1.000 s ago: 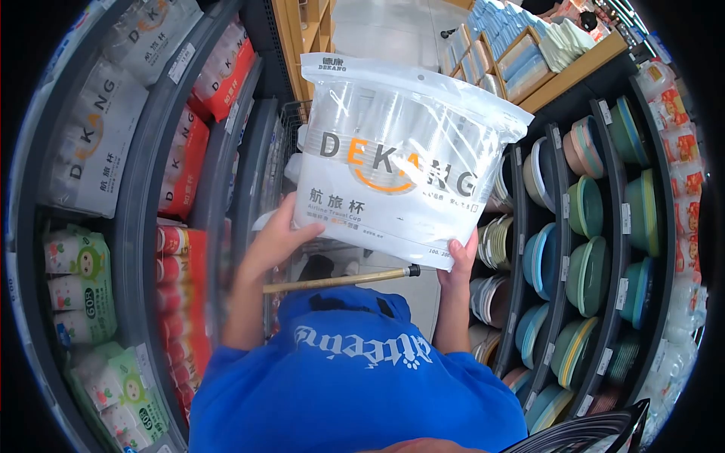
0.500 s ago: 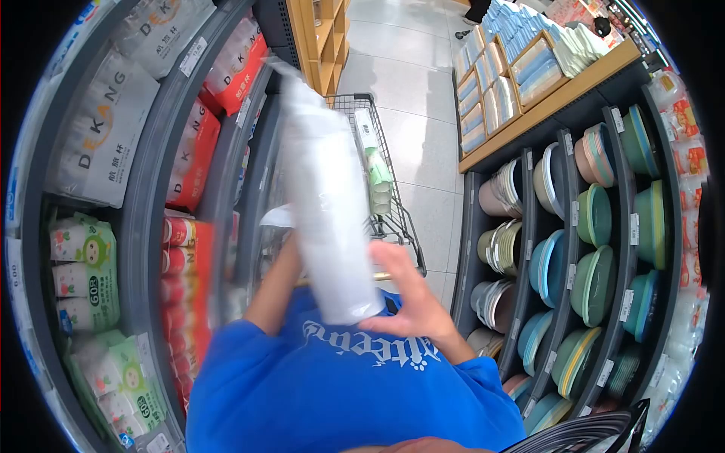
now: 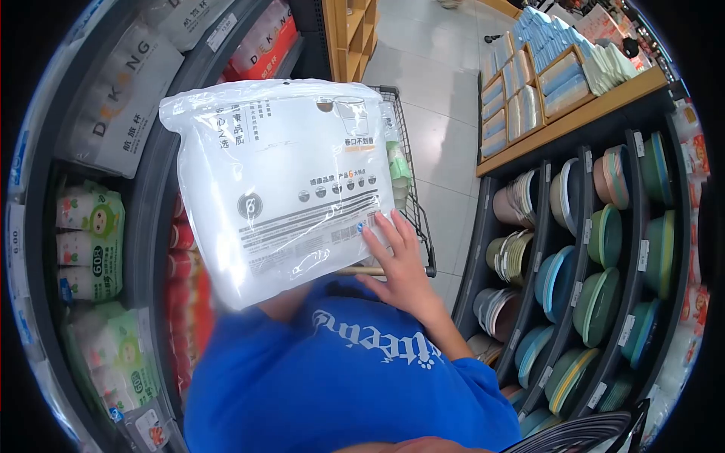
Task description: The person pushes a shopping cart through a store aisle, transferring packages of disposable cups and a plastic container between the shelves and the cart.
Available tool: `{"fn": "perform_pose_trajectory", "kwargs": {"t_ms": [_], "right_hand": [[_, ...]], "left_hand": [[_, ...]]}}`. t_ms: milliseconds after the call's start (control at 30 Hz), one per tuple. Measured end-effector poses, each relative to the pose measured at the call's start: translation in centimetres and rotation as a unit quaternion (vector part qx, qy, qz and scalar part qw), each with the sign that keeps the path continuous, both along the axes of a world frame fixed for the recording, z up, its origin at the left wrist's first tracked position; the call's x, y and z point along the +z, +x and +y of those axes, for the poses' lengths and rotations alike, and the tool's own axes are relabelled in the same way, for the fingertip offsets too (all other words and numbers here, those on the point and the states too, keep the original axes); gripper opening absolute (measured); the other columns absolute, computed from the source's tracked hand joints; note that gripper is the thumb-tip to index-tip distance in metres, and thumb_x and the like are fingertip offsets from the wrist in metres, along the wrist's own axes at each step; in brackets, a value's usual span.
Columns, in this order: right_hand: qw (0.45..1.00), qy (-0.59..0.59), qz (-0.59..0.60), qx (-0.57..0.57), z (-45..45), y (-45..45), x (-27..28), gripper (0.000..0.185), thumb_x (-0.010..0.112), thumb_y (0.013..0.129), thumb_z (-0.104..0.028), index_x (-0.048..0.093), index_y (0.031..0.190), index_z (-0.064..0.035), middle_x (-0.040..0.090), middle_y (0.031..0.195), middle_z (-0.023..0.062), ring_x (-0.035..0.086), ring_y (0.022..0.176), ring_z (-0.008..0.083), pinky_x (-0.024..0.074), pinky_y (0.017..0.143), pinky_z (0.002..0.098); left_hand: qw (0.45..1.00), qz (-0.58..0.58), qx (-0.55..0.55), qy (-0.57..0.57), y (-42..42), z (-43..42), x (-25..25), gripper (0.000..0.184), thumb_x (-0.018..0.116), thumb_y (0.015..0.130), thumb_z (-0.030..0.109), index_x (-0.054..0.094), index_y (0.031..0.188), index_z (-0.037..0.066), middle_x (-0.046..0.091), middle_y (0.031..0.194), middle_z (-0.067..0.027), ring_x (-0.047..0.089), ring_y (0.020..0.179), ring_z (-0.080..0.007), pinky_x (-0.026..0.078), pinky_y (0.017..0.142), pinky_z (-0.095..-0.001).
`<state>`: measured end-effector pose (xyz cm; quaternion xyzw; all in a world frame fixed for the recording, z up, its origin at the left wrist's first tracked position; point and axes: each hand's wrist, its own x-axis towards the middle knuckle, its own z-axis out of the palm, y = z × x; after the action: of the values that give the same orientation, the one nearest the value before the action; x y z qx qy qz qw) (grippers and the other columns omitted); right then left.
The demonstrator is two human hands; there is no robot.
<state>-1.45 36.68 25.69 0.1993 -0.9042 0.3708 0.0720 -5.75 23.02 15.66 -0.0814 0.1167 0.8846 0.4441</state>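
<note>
A large white plastic pack of disposable cups [image 3: 302,181], printed with a cup picture and Chinese text, is held up in front of my chest, its printed face toward me. My right hand [image 3: 396,260] is at its lower right corner, fingers spread and fingertips resting on the wrap. My left hand is hidden behind the pack; only part of that forearm [image 3: 287,302] shows below it. Beyond the pack stands a wire shopping cart [image 3: 411,204] with a green-and-white package [image 3: 399,166] inside.
Shelves at left hold cup packs [image 3: 121,98], red packs [image 3: 264,45] and green-and-white packs [image 3: 91,241]. On the right, a rack carries stacked plastic basins [image 3: 596,294], below a wooden display [image 3: 566,121] of folded goods. The tiled aisle [image 3: 430,98] runs ahead.
The pack has turned from edge-on to showing its broad printed face. My right hand has shifted from the pack's bottom edge to its lower right corner, with fingers more spread.
</note>
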Motion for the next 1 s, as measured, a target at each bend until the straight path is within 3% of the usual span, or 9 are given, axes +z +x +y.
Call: {"fn": "perform_pose_trajectory", "kwargs": {"t_ms": [700, 1000], "right_hand": [[1.000, -0.014, -0.006, -0.023, 0.69, 0.83, -0.14, 0.084, 0.084, 0.072, -0.018, 0.047, 0.146, -0.0104, 0.032, 0.157, 0.0182, 0.026, 0.145, 0.0447, 0.0295, 0.115, 0.0552], [1.000, 0.007, -0.004, -0.016, 0.59, 0.91, -0.37, 0.092, 0.084, 0.073, -0.016, 0.037, 0.152, -0.0077, 0.030, 0.156, 0.0220, 0.027, 0.145, 0.0460, 0.0299, 0.115, 0.0525]], "left_hand": [[1.000, 0.009, -0.005, 0.003, 0.21, 0.00, 0.18, 0.063, 0.063, 0.097, 0.031, 0.037, 0.149, 0.008, 0.046, 0.148, -0.0109, 0.046, 0.135, -0.0260, 0.040, 0.111, -0.0467], [1.000, 0.006, -0.012, 0.013, 0.27, -0.03, 0.24, 0.062, 0.064, 0.097, 0.033, 0.039, 0.148, 0.008, 0.047, 0.148, -0.0110, 0.046, 0.136, -0.0267, 0.040, 0.110, -0.0479]]}}
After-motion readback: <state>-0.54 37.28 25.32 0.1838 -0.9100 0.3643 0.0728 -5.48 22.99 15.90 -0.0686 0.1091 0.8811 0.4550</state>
